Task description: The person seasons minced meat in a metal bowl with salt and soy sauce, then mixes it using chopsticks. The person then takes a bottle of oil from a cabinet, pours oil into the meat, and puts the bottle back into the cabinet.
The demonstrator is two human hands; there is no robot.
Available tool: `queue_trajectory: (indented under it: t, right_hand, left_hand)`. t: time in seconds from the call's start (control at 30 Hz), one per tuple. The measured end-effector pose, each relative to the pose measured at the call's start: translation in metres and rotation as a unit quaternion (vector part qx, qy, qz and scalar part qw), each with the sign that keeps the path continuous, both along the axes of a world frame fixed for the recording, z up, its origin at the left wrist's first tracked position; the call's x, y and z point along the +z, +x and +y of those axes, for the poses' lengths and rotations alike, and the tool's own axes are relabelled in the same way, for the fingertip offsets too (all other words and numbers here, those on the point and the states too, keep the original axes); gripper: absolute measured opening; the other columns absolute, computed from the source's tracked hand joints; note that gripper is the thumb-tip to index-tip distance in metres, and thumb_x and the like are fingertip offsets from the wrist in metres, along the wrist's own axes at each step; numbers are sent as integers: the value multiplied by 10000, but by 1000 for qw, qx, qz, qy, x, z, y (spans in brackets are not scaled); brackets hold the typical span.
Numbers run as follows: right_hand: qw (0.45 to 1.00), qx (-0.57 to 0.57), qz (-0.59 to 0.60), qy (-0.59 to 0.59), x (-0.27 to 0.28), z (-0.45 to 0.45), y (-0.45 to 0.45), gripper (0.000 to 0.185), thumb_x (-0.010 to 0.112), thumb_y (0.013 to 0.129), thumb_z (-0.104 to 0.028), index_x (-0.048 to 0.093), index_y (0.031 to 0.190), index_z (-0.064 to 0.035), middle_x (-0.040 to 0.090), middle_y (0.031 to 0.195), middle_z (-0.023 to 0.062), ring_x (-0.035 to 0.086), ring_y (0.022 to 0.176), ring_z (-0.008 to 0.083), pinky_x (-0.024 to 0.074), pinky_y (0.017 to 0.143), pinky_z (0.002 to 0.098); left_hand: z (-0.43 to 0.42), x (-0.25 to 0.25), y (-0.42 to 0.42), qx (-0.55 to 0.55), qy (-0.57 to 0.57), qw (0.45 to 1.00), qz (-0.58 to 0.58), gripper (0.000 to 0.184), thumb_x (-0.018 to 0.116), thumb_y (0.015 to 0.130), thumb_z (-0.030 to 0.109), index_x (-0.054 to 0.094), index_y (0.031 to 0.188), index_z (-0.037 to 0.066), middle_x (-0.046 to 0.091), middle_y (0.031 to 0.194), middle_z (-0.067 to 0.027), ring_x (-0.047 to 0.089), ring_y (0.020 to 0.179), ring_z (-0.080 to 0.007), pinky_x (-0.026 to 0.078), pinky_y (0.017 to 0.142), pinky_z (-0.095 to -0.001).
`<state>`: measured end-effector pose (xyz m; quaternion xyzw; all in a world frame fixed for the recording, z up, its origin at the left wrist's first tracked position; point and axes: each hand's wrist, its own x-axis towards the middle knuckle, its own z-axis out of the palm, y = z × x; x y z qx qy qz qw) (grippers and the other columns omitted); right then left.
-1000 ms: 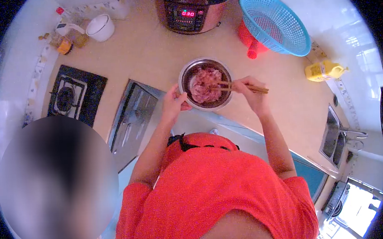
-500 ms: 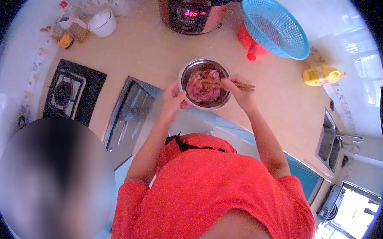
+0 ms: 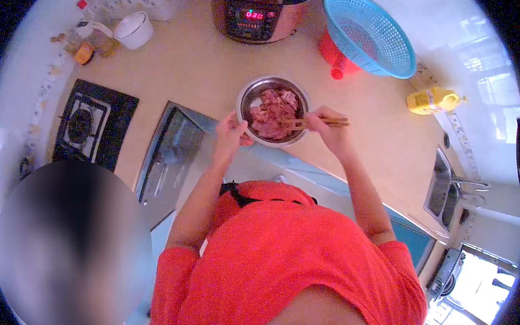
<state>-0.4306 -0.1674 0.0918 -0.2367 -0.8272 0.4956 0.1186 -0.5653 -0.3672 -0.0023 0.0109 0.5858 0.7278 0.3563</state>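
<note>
A round metal bowl [image 3: 242, 98] sits near the counter's front edge, with reddish raw meat [image 3: 275, 111] in it. My left hand [image 3: 231, 133] grips the bowl's left rim, thumb toward the rim and fingers lower on the outer side. In my right hand [image 3: 327, 125] is a pair of wooden chopsticks [image 3: 338, 122], held over the bowl's right rim. Their tips reach into the right side of the meat, and their back ends stick out to the right of the hand.
Behind the bowl stands an electric pressure cooker [image 3: 254, 20] with a lit display. A blue colander [image 3: 406, 64] leans over a red container [image 3: 336, 56]. Further right are a yellow bottle [image 3: 432, 101] and a sink [image 3: 440, 193]. Leftward are a gas stove [image 3: 94, 122], a white bowl [image 3: 134, 31] and a blurred person [image 3: 75, 251].
The chopsticks and right hand have shifted to the bowl's right side and lie flatter. The meat has been moved about, baring some bowl bottom at left. The left hand still holds the rim.
</note>
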Motion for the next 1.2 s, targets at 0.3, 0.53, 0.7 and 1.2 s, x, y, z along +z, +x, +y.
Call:
queue_trajectory:
  t: [0.3, 0.53, 0.7, 1.2]
  right_hand:
    - [999, 42, 7, -3, 17, 4, 0, 130, 604, 820, -136, 654, 847, -19, 639, 764, 64, 584, 707, 120, 474, 631, 250]
    - [996, 20, 72, -52, 16, 9, -8, 211, 547, 869, -180, 619, 921, 11, 629, 873, 67, 583, 796, 117, 484, 714, 249]
    - [999, -44, 20, -7, -2, 39, 0, 293, 475, 906, -237, 600, 931, 27, 625, 894, 104, 606, 816, 159, 504, 738, 281]
    - [995, 7, 35, -98, 10, 23, -18, 224, 509, 884, -191, 591, 869, 16, 625, 818, 98, 615, 746, 157, 513, 682, 284]
  left_hand:
    - [2, -3, 0, 1, 0, 1000, 22, 421, 562, 817, 63, 439, 1219, 40, 571, 793, -93, 599, 615, -170, 542, 502, -291]
    - [1, 6, -1, -10, 12, 1000, 16, 434, 557, 812, 40, 428, 1225, 29, 569, 821, -106, 608, 634, -181, 550, 515, -306]
    - [2, -3, 1, 2, -3, 1000, -5, 447, 563, 812, 47, 423, 1237, 34, 567, 815, -99, 608, 624, -176, 551, 508, -299]
    - [0, 11, -2, -17, -17, 999, 23, 444, 582, 817, 84, 433, 1232, 32, 571, 782, -92, 606, 594, -167, 545, 489, -292]
